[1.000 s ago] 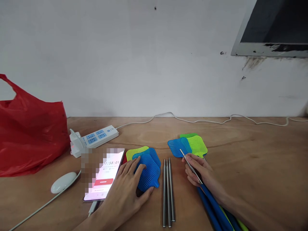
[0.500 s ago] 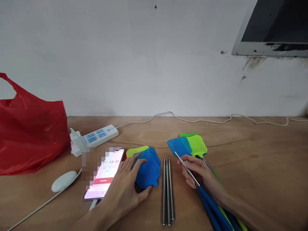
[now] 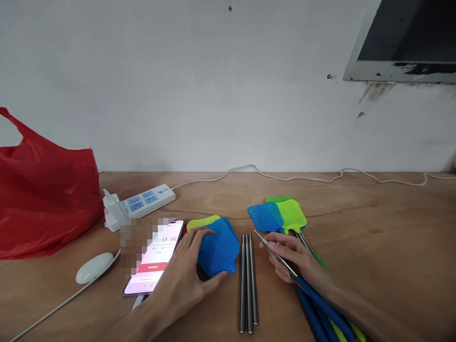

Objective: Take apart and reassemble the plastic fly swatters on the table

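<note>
Fingers (image 3: 195, 236) lifted blue mesh head (image 3: 220, 247) (rod (image 3: 276, 255) tip nearer tubes (image 3: 247, 285)).

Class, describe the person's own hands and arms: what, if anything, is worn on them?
The left hand and right hand are bare: no gloves, rings or watch show. Both forearms are bare too, with no sleeve in view down to the lower edge.

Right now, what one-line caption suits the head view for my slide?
Left hand grips a blue swatter head; right hand holds a blue-handled metal rod; three steel rods lie between.
</note>
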`<state>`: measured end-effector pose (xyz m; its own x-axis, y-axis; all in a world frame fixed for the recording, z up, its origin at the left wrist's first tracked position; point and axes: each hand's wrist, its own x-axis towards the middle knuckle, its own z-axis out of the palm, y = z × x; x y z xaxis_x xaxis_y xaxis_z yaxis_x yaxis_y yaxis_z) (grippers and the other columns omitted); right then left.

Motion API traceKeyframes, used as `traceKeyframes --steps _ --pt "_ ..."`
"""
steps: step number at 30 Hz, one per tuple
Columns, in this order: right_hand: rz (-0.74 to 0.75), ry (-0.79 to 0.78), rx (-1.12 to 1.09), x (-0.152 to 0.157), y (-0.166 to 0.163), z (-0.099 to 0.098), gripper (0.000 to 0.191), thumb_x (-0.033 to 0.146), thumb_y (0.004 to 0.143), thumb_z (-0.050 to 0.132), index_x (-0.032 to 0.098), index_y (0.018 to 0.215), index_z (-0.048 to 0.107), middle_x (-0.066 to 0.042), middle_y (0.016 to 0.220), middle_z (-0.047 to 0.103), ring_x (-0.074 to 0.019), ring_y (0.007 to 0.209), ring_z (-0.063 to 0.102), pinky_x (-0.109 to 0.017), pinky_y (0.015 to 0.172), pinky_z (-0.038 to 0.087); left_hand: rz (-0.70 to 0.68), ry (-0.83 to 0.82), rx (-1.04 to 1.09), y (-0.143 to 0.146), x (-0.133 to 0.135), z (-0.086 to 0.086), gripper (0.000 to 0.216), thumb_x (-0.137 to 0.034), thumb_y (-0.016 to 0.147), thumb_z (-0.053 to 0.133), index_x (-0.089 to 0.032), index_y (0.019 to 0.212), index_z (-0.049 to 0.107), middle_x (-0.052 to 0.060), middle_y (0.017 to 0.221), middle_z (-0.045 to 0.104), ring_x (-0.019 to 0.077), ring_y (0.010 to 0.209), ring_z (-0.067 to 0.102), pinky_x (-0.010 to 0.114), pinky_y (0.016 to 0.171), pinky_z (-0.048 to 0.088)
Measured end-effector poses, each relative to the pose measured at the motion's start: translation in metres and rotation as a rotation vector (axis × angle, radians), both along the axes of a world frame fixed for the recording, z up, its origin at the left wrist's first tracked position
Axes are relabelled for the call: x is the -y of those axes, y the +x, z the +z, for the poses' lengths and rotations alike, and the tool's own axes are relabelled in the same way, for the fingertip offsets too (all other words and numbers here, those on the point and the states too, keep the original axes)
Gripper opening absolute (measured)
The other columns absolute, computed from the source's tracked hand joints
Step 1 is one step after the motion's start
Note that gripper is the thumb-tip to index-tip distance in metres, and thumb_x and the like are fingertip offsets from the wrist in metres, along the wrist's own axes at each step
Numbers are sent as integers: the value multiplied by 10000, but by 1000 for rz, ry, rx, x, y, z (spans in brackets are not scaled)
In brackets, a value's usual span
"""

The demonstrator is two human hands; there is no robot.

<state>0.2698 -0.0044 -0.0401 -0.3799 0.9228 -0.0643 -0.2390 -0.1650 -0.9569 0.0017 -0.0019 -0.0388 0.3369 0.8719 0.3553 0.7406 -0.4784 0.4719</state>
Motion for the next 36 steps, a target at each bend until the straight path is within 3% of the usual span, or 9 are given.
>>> traceKeyframes --steps 3,7,13,26,30,36 --pt "118 32 119 2 1 2 418 546 847 651 137 934 651 74 413 511 -50 293 325 -183 325 205 34 -55 63 2 3 6 684 -464 772 737 -277 1342 407 113 1286 573 353 1123 598 504 855 552" --pt "242 37 222 9 -1 6 438 557 851 636 130 945 665 63 435 559 -51 281 360 -169 306 244 6 -58 89 3 7 8 717 -406 770 721 -274 1381 371 128 1341 549 369 1210 554 551 953 506" --pt "337 65 277 14 -3 5 405 522 865 648 130 958 689 51 484 598 -49 293 417 -152 306 311 -8 -123 119 5 8 8 738 -442 778 708 -269 1393 337 137 1368 544 368 1195 582 548 943 524" --pt "312 31 305 14 -3 2 391 510 846 671 135 954 706 61 470 581 -50 307 413 -158 313 312 19 -125 136 7 9 13 714 -490 774 713 -266 1364 379 137 1303 588 366 1128 623 547 897 542" --pt "255 28 328 13 -3 0 387 508 826 692 140 947 683 66 461 582 -53 301 402 -162 308 289 39 -98 210 5 8 12 796 -478 721 784 -275 1378 382 122 1345 557 363 1198 571 562 979 491" --pt "241 58 354 10 -3 -2 409 539 846 658 135 902 695 61 443 578 -48 275 360 -172 303 266 96 -181 453 2 -2 9 503 -473 906 593 -283 1360 486 66 1260 636 303 1231 563 521 1053 454"
